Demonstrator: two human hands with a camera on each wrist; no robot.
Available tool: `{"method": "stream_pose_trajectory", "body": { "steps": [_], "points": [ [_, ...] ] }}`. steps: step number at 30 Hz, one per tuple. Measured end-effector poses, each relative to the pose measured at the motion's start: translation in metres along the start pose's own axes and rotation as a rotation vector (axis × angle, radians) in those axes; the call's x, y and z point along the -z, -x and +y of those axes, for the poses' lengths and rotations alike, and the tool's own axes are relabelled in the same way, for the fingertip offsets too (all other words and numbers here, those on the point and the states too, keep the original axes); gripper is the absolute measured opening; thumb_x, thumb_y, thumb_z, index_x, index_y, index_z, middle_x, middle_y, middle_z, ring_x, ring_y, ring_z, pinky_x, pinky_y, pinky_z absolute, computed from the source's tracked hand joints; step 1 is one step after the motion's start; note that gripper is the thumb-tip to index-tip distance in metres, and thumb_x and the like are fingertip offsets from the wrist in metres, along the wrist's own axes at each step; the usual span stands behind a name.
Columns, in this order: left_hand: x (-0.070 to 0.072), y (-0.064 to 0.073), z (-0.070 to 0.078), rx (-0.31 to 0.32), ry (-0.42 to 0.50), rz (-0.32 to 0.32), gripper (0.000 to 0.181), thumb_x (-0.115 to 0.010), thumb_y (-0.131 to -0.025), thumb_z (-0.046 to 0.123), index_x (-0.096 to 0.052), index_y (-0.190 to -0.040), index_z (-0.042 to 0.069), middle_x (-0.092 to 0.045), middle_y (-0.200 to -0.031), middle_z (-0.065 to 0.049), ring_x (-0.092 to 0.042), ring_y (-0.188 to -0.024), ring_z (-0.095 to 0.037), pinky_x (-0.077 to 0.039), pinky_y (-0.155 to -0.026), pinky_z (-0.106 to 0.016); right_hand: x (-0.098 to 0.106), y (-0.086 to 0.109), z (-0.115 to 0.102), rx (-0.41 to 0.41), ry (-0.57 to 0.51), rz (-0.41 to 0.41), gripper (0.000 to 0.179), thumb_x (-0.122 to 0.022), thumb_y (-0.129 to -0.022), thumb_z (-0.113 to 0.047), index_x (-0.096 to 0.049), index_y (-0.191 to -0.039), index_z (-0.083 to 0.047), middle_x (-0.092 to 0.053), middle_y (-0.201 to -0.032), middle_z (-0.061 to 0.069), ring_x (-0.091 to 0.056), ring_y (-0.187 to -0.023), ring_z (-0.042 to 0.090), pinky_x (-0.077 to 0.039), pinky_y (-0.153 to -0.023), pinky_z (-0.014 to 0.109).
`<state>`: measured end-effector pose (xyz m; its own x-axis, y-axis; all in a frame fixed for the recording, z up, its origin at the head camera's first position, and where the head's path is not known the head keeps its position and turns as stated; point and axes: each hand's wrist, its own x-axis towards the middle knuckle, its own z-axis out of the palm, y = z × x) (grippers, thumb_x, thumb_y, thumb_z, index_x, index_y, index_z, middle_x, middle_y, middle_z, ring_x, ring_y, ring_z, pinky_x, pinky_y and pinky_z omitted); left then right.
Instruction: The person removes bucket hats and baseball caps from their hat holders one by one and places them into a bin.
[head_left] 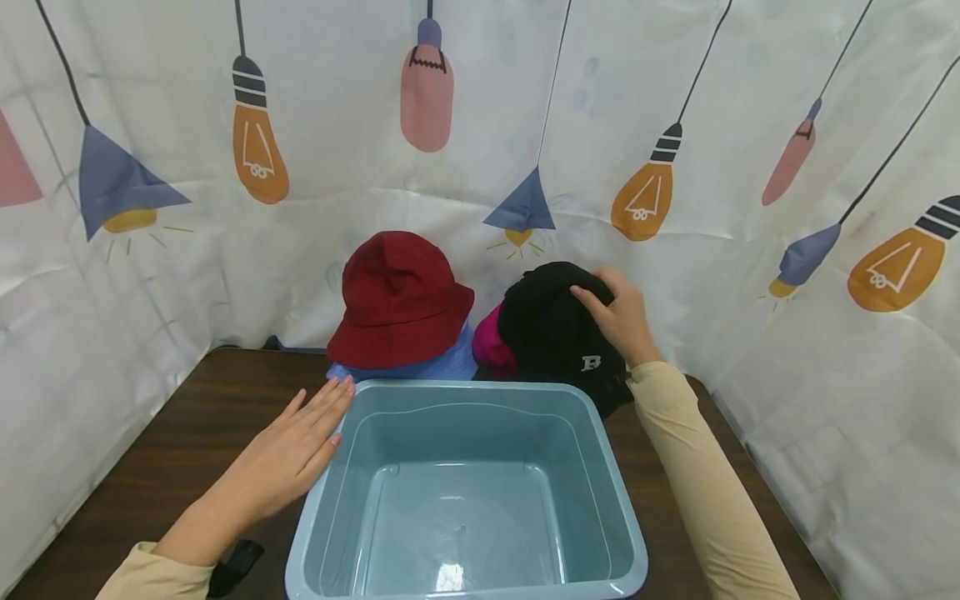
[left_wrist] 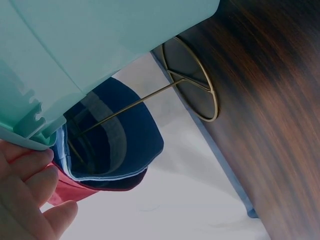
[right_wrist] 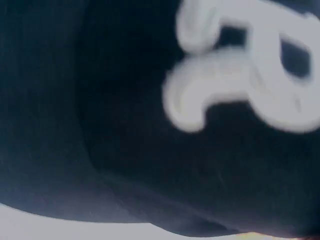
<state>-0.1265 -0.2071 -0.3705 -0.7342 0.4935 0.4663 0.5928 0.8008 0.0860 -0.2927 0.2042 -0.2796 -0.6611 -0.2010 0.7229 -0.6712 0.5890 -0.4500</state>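
My right hand [head_left: 617, 317] grips the crown of a black hat [head_left: 551, 325], thumb on the near side. A white letter on the black hat [right_wrist: 125, 125] fills much of the right wrist view. Behind it a magenta hat [head_left: 491, 343] is partly hidden. My left hand [head_left: 296, 446], fingers extended, touches the left rim of a light blue plastic basin [head_left: 615, 508] at its far corner. Beyond the basin, a red bucket hat [head_left: 397, 304] sits over a blue hat [head_left: 450, 358]; the left wrist view shows the blue hat's inside [left_wrist: 140, 130].
A gold wire stand [left_wrist: 212, 97] rises into the blue hat from the dark wooden table [head_left: 217, 417]. White cloth [head_left: 337, 108] printed with lamps hangs around the back and sides. A small black object [head_left: 236, 567] lies near my left wrist.
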Motion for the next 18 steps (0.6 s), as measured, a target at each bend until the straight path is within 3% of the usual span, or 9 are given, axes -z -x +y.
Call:
{"method": "stream_pose_trajectory", "body": {
  "steps": [3, 7, 13, 18],
  "points": [
    [0.0002, -0.0002, 0.0001, 0.0, 0.003, -0.001, 0.053, -0.051, -0.095, 0.019, -0.039, -0.14, -0.005, -0.036, -0.147, -0.017, -0.022, -0.141, -0.023, 0.001, -0.114, -0.029, 0.0026, -0.0037, -0.0028, 0.025, 0.01, -0.021, 0.014, -0.067, -0.087, -0.008, -0.059, -0.09, 0.003, -0.055, -0.083, 0.016, -0.048, -0.079, 0.026, -0.039, -0.071, 0.037],
    [0.0007, -0.0003, 0.0002, 0.003, 0.004, -0.006, 0.053, -0.051, -0.095, 0.018, -0.039, -0.141, -0.005, -0.036, -0.147, -0.017, -0.023, -0.141, -0.025, 0.0, -0.115, -0.03, 0.0066, -0.0055, -0.0075, -0.008, 0.039, -0.068, 0.014, -0.065, -0.089, -0.009, -0.055, -0.087, 0.002, -0.05, -0.077, 0.014, -0.046, -0.073, 0.025, -0.037, -0.066, 0.036],
    [0.0008, 0.0, -0.0002, 0.002, 0.002, -0.004, 0.053, -0.051, -0.095, 0.018, -0.039, -0.14, -0.005, -0.037, -0.147, -0.018, -0.023, -0.14, -0.025, 0.002, -0.114, -0.029, 0.0089, -0.0062, -0.0086, -0.052, 0.05, -0.082, 0.017, -0.063, -0.091, -0.011, -0.061, -0.099, 0.003, -0.062, -0.087, 0.017, -0.054, -0.077, 0.027, -0.045, -0.071, 0.039],
    [0.0014, 0.0003, -0.0002, -0.002, -0.003, -0.005, 0.053, -0.052, -0.094, 0.018, -0.04, -0.14, -0.006, -0.037, -0.146, -0.018, -0.024, -0.14, -0.025, 0.004, -0.113, -0.027, 0.0106, -0.0075, -0.0099, -0.032, 0.041, -0.07, 0.018, -0.067, -0.088, -0.011, -0.065, -0.099, 0.004, -0.066, -0.088, 0.017, -0.057, -0.075, 0.024, -0.046, -0.07, 0.036]
  ]
}}
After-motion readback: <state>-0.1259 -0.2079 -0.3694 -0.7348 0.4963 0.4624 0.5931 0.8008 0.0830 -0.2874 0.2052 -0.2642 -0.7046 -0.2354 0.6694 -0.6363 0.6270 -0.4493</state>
